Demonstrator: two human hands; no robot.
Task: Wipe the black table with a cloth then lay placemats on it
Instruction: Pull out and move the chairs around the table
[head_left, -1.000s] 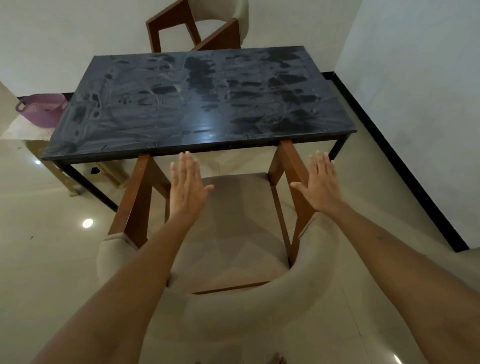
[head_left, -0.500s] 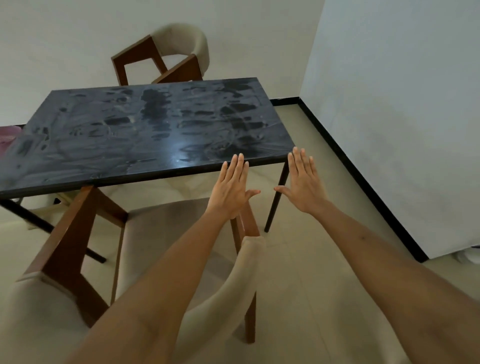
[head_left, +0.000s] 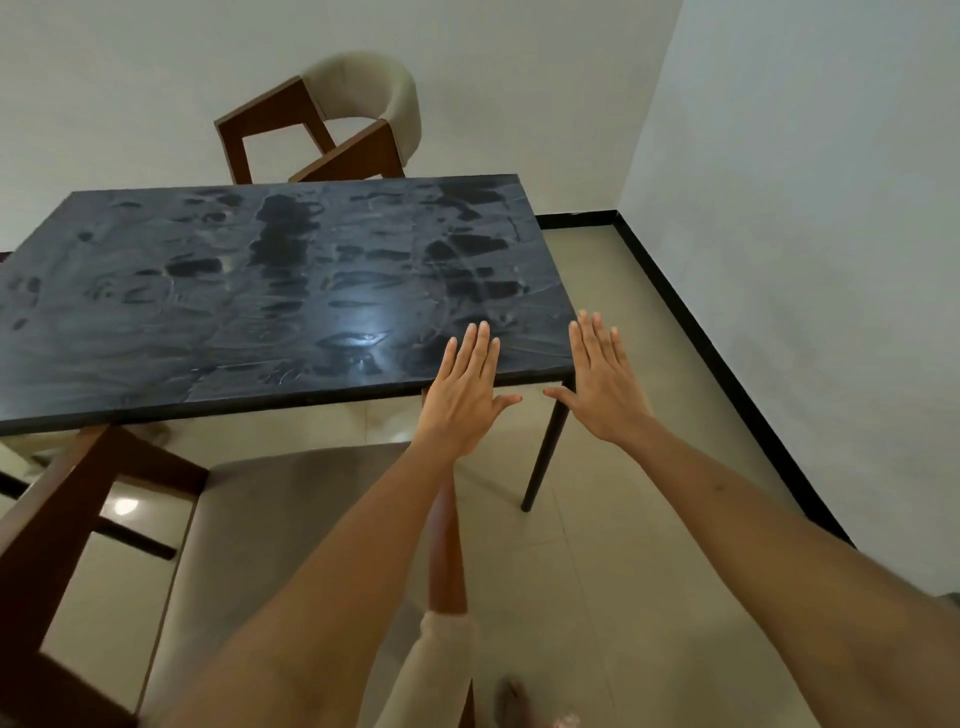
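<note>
At the near left a wooden chair with a beige seat (head_left: 291, 525) is tucked partly under the black table (head_left: 218, 312), which fills the left and middle of the view; its top is streaked with smears and dark patches and catches a glare of light near its near edge. Behind the table's far edge stands a second chair (head_left: 332, 130) against the wall. The left hand (head_left: 462, 395) is held flat, fingers straight and together, thumb out, holding nothing, its fingertips over the table's near right corner. Just right of it the right hand (head_left: 602, 384) is flat in the same way, empty, over the corner's edge and the tiled floor (head_left: 649, 364). Whether either hand touches the table cannot be told.
</note>
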